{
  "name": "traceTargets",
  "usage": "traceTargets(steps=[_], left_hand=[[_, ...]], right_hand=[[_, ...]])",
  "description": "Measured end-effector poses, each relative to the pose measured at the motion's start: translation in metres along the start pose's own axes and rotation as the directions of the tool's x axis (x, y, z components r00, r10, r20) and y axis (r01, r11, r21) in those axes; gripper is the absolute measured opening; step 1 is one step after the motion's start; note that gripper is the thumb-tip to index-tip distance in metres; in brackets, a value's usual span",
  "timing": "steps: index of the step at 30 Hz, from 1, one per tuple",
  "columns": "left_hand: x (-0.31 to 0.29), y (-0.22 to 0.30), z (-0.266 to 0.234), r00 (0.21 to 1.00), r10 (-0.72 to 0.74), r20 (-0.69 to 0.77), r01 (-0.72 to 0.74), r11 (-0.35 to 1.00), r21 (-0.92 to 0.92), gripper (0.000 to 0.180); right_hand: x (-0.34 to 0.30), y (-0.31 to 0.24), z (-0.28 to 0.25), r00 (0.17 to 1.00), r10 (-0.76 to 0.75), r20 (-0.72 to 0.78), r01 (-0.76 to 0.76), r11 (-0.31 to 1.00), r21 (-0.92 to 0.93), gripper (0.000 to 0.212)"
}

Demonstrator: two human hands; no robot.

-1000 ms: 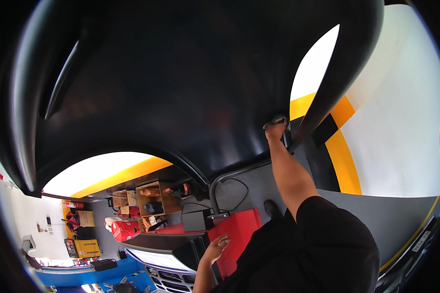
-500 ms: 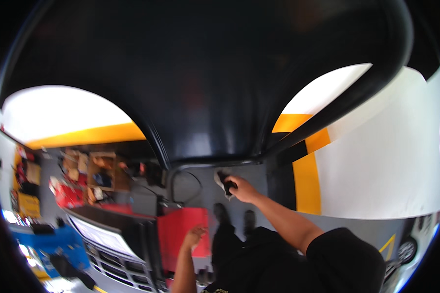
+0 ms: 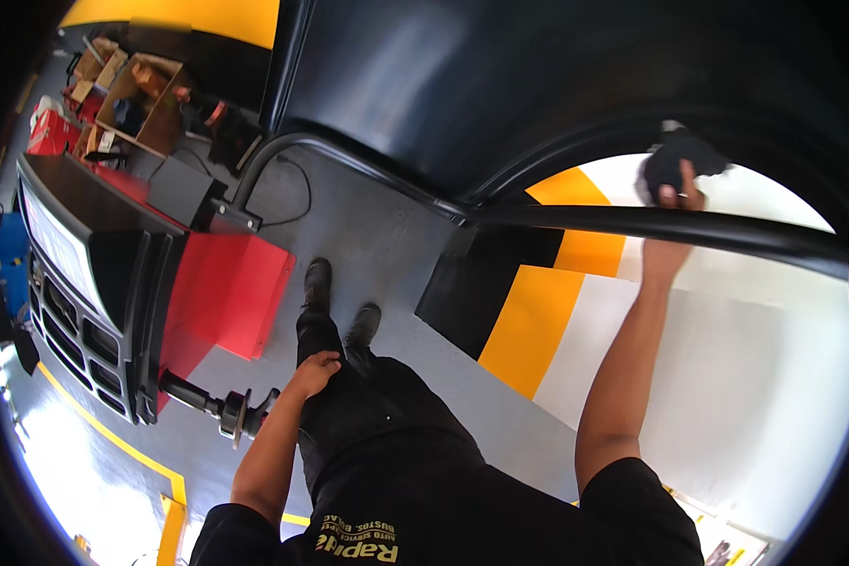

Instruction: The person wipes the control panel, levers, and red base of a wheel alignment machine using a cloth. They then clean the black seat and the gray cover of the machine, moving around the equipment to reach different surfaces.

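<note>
My right arm stretches out to the far right, passing behind a black tube bar (image 3: 575, 217). My right hand (image 3: 690, 196) grips a bunched dark cloth (image 3: 679, 158) with a pale patch at its top. The cloth is at the curved lower edge of a large glossy black hood (image 3: 500, 85); whether it touches the hood I cannot tell. My left hand (image 3: 319, 372) hangs at my thigh with loosely bent fingers and nothing in it.
To the left stands a red and black machine (image 3: 94, 274) with a tray of compartments and a shaft (image 3: 198, 393). An open cardboard box (image 3: 141, 104) of items sits at the back left. A white, yellow and black wall (image 3: 717, 358) rises on the right.
My right hand has raised the cloth from low near the floor up and to the right, to the hood's edge. My view has turned and shifted. My left hand stays low and empty.
</note>
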State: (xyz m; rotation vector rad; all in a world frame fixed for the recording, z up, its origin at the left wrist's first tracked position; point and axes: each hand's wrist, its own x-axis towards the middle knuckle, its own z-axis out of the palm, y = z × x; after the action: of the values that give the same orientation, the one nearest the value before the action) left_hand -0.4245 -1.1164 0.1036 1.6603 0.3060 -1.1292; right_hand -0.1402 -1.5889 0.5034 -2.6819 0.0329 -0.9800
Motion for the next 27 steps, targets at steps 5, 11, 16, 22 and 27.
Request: traceTargets(steps=[5,11,16,22,27], left_hand=[[-0.029,0.014,0.006,0.994,-0.11,0.001,0.107,0.971,-0.213,0.044],[-0.031,-0.017,0.013,0.976,-0.219,0.016,0.21,0.909,-0.36,0.043],[-0.034,-0.013,0.016,0.975,-0.222,-0.013,0.198,0.892,-0.406,0.042],[-0.041,0.033,0.003,0.985,-0.173,-0.015,0.155,0.915,-0.374,0.042],[-0.056,0.021,-0.004,0.98,-0.194,-0.051,0.161,0.913,-0.375,0.045]], right_hand=[[-0.084,0.059,0.157,0.969,-0.009,0.246,0.024,0.998,-0.061,0.039],[-0.17,0.089,0.253,0.981,0.075,0.178,-0.091,0.992,0.083,0.04],[-0.194,0.084,0.259,0.95,-0.051,0.308,0.014,0.993,0.12,0.036],[-0.21,0.086,0.247,0.737,0.15,0.659,-0.265,0.961,0.078,0.041],[-0.241,0.054,0.215,0.238,0.524,0.818,-0.745,0.639,-0.193,0.05]])
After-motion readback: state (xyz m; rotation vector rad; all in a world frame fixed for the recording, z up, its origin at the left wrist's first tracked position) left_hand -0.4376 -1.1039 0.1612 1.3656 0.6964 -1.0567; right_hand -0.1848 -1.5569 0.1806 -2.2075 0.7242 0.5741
